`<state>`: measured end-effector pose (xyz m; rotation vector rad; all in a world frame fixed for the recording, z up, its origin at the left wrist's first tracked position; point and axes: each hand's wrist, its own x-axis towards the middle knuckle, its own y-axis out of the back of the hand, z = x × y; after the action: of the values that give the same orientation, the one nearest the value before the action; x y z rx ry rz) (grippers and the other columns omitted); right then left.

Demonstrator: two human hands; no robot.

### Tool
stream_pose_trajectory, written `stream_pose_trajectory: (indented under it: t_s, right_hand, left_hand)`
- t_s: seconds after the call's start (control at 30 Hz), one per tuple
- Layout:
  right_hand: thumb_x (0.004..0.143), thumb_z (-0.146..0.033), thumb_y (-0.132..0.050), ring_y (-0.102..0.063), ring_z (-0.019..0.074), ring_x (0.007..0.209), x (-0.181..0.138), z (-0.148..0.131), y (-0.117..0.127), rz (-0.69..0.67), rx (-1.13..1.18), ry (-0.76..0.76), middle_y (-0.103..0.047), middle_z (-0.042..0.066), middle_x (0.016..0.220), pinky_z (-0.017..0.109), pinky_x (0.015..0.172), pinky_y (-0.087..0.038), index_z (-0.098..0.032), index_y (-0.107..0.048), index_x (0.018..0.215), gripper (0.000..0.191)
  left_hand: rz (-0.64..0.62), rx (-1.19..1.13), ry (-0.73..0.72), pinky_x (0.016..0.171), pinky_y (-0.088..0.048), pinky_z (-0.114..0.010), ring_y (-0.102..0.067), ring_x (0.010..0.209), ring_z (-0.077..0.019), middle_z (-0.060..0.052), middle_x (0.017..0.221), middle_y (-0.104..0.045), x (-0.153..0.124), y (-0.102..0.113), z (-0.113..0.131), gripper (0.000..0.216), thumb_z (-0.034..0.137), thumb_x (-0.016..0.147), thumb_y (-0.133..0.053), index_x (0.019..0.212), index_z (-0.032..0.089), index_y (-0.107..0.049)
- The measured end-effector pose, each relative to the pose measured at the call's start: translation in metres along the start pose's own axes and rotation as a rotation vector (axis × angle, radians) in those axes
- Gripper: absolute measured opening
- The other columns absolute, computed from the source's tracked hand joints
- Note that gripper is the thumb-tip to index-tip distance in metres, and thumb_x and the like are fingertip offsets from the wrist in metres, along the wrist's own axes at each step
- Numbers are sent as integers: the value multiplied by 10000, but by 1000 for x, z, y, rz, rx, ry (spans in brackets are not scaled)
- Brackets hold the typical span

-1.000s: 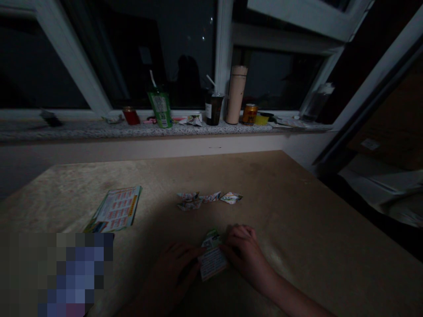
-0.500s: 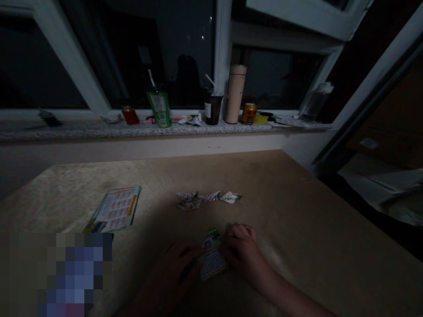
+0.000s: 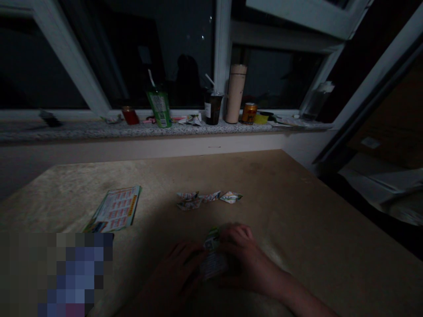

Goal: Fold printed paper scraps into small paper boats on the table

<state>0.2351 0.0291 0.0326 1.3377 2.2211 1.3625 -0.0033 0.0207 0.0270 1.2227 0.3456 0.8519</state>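
Note:
A small printed paper (image 3: 211,257), partly folded, lies on the beige table (image 3: 297,211) near its front edge. My left hand (image 3: 173,273) rests on the paper's left side with its fingers pressed against it. My right hand (image 3: 243,255) covers the paper's right side, fingers curled down onto it. The light is dim, so the fingertips are hard to make out. Beyond the hands lies a short row of small folded paper pieces (image 3: 208,199).
A stack of printed leaflets (image 3: 115,213) lies on the table at the left, above a blurred patch. The stone window sill (image 3: 82,130) carries a green pouch drink (image 3: 159,105), a dark cup with straw (image 3: 213,108), a tall beige flask (image 3: 235,93), a gold can (image 3: 249,113) and a red jar (image 3: 130,115).
My right hand has slid left over the paper and now covers more of it. The paper looks darker, in the hands' shadow. My left hand has barely moved.

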Motion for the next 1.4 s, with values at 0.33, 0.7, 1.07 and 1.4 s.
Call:
stream_pose_trajectory:
  t_s: [0.33, 0.7, 1.07, 1.4]
  right_hand:
    - [646, -419, -803, -479, 237, 1052, -1, 5, -1, -54, 16, -10, -593, 36, 1072, 375, 940, -310, -242, -633, 1082, 501]
    - [607, -458, -818, -455, 235, 1041, 2, 5, -3, -48, 45, -30, -575, 31, 1056, 360, 945, -284, -233, -636, 1061, 539]
    - [653, -442, -790, -437, 241, 1046, 1, 3, -6, -34, 27, -29, -571, 31, 1041, 359, 931, -299, -240, -626, 1056, 479]
    - [802, -245, -674, -487, 224, 959, 5, 3, -23, 51, -52, -25, -594, 39, 971, 380, 899, -302, -214, -602, 974, 189]
  left_hand:
    - [-80, -35, 45, 935, -434, -390, -505, 1086, -240, -10, 1211, -574, -5, 0, -1, 506, 195, 793, -678, 1262, 291, -514]
    - [-100, -128, 110, 961, -419, -374, -513, 1102, -223, -11, 1218, -580, -1, 4, -2, 391, 212, 842, -641, 1218, 267, -548]
    - [-42, -220, 143, 938, -426, -350, -541, 1057, -198, -8, 1149, -617, 3, 2, -5, 256, 191, 924, -495, 1150, 261, -593]
    - [14, -303, 219, 924, -419, -329, -561, 1007, -175, 7, 1083, -641, 9, -2, -1, 232, 181, 959, -423, 1058, 252, -621]
